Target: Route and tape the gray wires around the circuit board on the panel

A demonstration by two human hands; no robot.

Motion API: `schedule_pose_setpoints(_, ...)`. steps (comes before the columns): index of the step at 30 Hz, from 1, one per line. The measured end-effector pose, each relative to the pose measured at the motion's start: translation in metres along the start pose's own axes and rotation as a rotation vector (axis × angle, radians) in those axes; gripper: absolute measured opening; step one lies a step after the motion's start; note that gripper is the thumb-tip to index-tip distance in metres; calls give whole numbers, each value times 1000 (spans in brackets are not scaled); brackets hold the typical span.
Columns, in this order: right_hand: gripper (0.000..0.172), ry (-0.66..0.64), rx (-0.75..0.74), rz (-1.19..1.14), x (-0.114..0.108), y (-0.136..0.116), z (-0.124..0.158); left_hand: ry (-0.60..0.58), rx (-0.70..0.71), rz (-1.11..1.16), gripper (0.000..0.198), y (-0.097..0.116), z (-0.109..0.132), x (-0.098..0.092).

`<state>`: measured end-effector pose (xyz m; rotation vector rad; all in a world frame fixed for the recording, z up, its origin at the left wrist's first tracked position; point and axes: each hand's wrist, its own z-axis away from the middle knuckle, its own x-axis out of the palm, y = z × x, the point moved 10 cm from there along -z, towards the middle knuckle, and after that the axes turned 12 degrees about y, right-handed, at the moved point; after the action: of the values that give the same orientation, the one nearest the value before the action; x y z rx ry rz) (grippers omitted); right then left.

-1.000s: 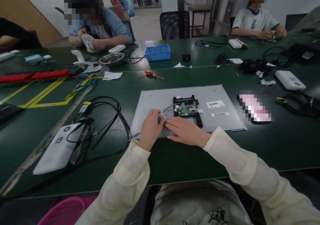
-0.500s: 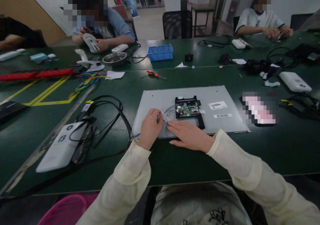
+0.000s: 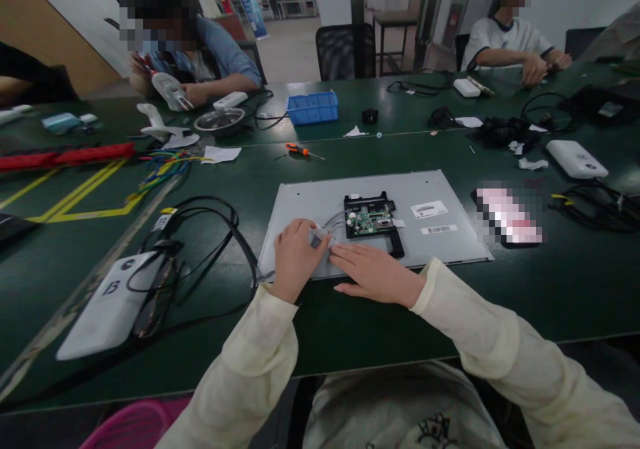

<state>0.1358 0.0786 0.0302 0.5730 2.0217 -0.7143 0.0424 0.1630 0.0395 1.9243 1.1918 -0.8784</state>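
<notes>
A flat grey metal panel [image 3: 310,199] lies on the table in front of me. Fixed to it is a black bracket [image 3: 396,242] around a green circuit board [image 3: 369,222], and grey cables [image 3: 334,220] run left from the board. My left hand [image 3: 296,257] rests over the panel's front left part, thumb and fingers closed on a pale strip [image 3: 321,234], perhaps tape, by the cables. My right hand [image 3: 377,274] lies flat at the panel's front edge, its stretched fingertips close to the left thumb and strip. The palms' undersides are hidden.
Left of the panel lies a white power bank [image 3: 107,309] with black cables [image 3: 233,226]. Beyond the panel are an orange screwdriver [image 3: 299,149] and a blue basket [image 3: 313,108]. A phone [image 3: 510,216] sits to the right. Co-workers sit across the table.
The left thumb has come down over the pale strip, so less of it shows. My right hand stays nearly in place. The whole view has shifted slightly.
</notes>
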Motion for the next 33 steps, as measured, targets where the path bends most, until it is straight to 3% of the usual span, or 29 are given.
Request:
schedule_pose_setpoints(20, 53, 3, 3, -24, -4, -4, 3, -8, -20, -39, 12, -5, -2, 0)
schedule_pose_setpoints(33, 41, 98, -8, -21, -14, -4, 5, 41, -23, -1, 14, -2, -1, -7)
